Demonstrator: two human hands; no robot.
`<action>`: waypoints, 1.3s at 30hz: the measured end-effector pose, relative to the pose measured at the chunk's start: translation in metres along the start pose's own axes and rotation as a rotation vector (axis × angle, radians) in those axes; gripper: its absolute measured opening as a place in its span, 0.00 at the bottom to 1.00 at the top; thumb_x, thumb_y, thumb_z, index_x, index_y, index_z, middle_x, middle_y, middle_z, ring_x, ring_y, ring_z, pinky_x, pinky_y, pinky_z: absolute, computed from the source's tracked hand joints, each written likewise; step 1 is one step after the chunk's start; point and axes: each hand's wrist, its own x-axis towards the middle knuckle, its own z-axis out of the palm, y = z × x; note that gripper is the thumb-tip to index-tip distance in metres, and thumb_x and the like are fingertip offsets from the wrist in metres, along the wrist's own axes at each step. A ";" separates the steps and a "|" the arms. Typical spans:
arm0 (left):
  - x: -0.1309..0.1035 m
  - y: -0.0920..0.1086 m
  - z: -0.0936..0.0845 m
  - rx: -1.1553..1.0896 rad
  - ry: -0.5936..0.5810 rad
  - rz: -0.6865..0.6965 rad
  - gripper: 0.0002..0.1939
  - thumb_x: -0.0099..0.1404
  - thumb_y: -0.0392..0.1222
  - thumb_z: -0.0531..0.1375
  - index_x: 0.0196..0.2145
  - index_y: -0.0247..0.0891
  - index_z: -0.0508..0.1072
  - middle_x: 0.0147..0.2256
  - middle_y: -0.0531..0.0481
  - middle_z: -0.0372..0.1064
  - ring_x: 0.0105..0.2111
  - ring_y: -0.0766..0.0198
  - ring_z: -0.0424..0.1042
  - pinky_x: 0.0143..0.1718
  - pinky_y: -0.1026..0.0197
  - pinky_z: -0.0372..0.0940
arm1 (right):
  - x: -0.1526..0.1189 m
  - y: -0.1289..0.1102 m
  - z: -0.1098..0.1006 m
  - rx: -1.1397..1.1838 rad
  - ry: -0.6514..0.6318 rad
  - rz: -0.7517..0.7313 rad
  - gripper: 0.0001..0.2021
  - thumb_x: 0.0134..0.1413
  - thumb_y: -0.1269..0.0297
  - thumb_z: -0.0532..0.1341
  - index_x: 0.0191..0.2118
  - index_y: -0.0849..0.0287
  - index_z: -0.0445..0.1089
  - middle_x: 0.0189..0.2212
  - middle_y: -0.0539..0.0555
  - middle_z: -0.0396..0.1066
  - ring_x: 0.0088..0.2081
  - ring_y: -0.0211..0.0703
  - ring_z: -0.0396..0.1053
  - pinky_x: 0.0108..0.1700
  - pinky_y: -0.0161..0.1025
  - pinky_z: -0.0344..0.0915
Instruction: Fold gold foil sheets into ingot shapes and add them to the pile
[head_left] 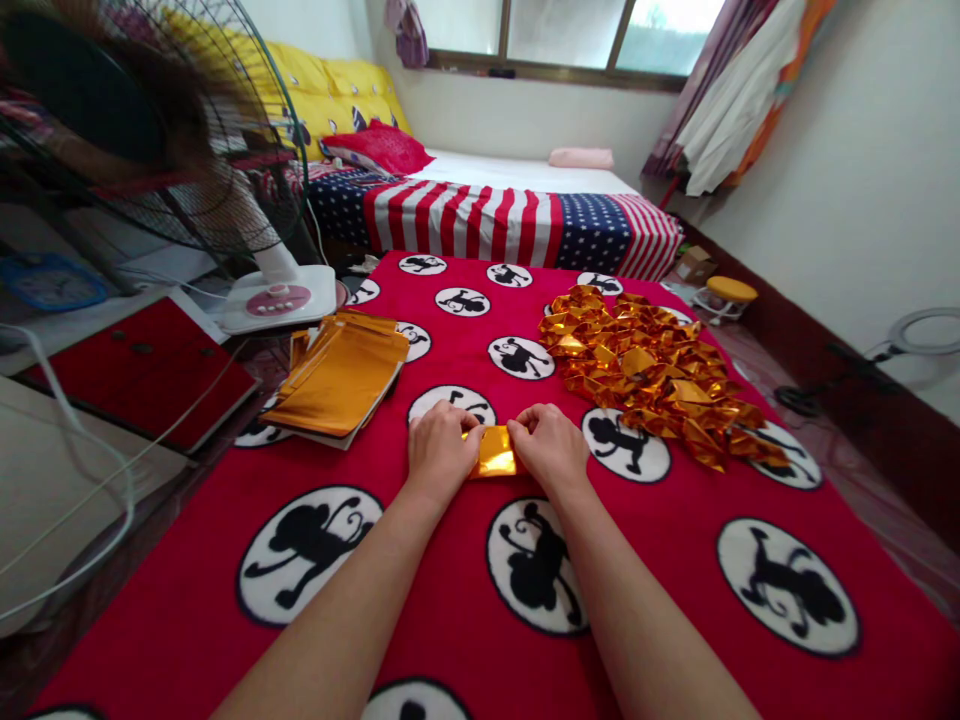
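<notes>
A small folded piece of gold foil paper (496, 452) lies low over the red cloth (450, 530), its long side running left to right. My left hand (444, 450) pinches its left end between thumb and curled fingers. At the opposite end, my right hand (551, 447) grips it the same way. To the left sits a stack of flat gold foil sheets (341, 372), with pale paper edges showing underneath. A heap of folded gold foil pieces (652, 370) spreads over the cloth to the right.
A fan (277, 295) stands at the left, its blades blurred by spinning. Beyond the cloth is a bed with a striped, starred cover (480, 222). A yellow stool (731, 290) and a ring light stand (870, 365) are by the right wall.
</notes>
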 end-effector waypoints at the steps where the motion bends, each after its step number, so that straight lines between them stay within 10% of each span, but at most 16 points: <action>1: 0.000 -0.001 -0.001 -0.007 -0.004 0.004 0.08 0.60 0.46 0.63 0.30 0.42 0.79 0.37 0.46 0.75 0.38 0.56 0.72 0.42 0.55 0.63 | 0.000 0.001 0.001 -0.003 0.011 -0.010 0.10 0.52 0.52 0.61 0.33 0.52 0.75 0.37 0.52 0.73 0.36 0.45 0.71 0.33 0.38 0.58; 27: -0.003 0.005 -0.002 0.043 0.003 0.004 0.16 0.52 0.56 0.67 0.30 0.41 0.79 0.36 0.45 0.73 0.39 0.53 0.72 0.44 0.53 0.64 | -0.004 0.006 -0.002 0.040 -0.043 -0.060 0.11 0.47 0.55 0.65 0.37 0.53 0.73 0.37 0.50 0.71 0.36 0.42 0.69 0.29 0.36 0.53; 39: 0.004 -0.016 -0.008 -0.142 -0.139 0.016 0.07 0.57 0.37 0.64 0.34 0.43 0.81 0.37 0.50 0.74 0.36 0.61 0.72 0.39 0.61 0.65 | 0.003 0.020 -0.004 0.174 -0.090 -0.076 0.08 0.46 0.67 0.62 0.34 0.51 0.74 0.32 0.46 0.73 0.33 0.38 0.68 0.30 0.34 0.55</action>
